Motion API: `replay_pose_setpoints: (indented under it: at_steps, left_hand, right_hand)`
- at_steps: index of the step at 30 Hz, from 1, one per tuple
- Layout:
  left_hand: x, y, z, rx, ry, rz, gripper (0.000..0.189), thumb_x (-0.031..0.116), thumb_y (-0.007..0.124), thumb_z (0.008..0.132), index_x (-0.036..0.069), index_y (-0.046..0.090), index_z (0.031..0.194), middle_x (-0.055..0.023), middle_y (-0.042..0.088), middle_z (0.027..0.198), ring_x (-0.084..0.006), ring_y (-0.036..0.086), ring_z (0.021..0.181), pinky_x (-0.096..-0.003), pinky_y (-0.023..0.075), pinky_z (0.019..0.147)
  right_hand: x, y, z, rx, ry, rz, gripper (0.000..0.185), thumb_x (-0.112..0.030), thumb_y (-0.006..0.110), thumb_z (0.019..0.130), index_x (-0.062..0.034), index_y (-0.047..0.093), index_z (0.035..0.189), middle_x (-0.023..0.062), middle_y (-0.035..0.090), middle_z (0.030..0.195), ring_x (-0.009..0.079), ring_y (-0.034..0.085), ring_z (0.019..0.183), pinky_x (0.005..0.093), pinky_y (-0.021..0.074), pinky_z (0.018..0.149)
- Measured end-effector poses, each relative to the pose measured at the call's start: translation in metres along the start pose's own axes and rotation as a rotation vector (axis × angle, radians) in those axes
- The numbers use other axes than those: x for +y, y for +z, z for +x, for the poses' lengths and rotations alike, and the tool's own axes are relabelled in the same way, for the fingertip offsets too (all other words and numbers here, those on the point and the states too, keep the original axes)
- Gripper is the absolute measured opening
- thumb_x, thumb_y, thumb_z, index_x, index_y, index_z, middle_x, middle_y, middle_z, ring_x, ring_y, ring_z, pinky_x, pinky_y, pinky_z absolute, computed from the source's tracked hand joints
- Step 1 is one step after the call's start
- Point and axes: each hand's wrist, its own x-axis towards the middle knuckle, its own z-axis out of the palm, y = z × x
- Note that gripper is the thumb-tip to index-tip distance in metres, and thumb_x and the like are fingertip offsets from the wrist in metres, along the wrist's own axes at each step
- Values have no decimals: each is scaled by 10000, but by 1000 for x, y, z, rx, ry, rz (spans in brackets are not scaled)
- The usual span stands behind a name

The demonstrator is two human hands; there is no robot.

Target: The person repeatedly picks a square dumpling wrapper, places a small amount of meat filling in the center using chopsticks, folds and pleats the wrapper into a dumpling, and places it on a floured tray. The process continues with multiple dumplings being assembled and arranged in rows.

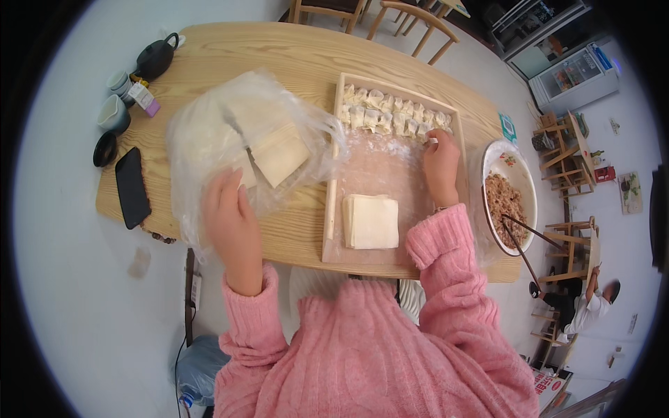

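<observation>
My right hand (442,164) reaches over the wooden tray (330,209), its fingertips pinched on a pale wonton (433,140) at the right part of the second row; the fingers partly hide it. Two rows of folded wontons (385,103) line the tray's far side. A stack of square wrappers (372,222) lies at its near left. My left hand (230,211), slightly blurred, hovers at the near side of a clear plastic bag (196,136) with its fingers apart. Inside the bag are thick stacks of wrappers (282,157).
Right of the tray stands an enamel basin (529,177) of minced filling (504,198), with chopsticks (533,230) jutting over its near rim. A phone (132,188), cups (114,112), a small carton (143,98) and a dark teapot (156,56) line the left edge. A person (588,308) sits far right.
</observation>
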Motion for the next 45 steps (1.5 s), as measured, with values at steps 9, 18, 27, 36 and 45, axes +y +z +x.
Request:
replay_pose_setpoints:
  at_steps: [9, 18, 27, 36, 45]
  left_hand:
    - [-1, 15, 3, -44, 0, -72, 251, 9, 699, 820, 32, 687, 1070, -123, 631, 1019, -311, 572, 971, -400, 473, 880]
    - [63, -8, -34, -223, -18, -516, 166, -18, 687, 838, 22, 719, 996, -118, 683, 930, -255, 653, 808, -319, 517, 718]
    - [80, -13, -59, -379, -194, -694, 137, 2, 640, 915, -10, 696, 1039, -108, 684, 967, -182, 649, 846, -284, 528, 756]
    - [138, 5, -107, -301, -856, -1517, 438, 219, 443, 1068, 20, 359, 1449, -107, 505, 1401, -216, 461, 1334, -361, 374, 1105]
    - [176, 48, -105, -342, -946, -1770, 414, 239, 426, 1058, 38, 428, 1420, -114, 511, 1426, -267, 512, 1300, -429, 424, 1091]
  right_hand:
    - [-51, -17, 8, 88, -72, -53, 257, 34, 571, 871, 16, 679, 1104, 214, 681, 1086, 393, 659, 1009, 427, 523, 885]
    - [-155, -109, -70, -791, -269, 401, 174, -60, 772, 736, -42, 677, 881, 85, 593, 890, 294, 587, 867, 401, 458, 762]
    - [-144, -100, -89, -718, -372, 301, 147, -37, 758, 734, -65, 700, 866, 87, 626, 871, 304, 590, 830, 395, 454, 770]
    - [-143, -103, -97, -484, 378, 854, 119, -66, 704, 899, 36, 714, 960, 73, 721, 882, 122, 625, 825, 275, 500, 737]
    - [-73, -212, -189, -363, 880, 1453, 206, -98, 583, 993, -23, 612, 1182, 97, 684, 986, 145, 644, 824, 274, 527, 700]
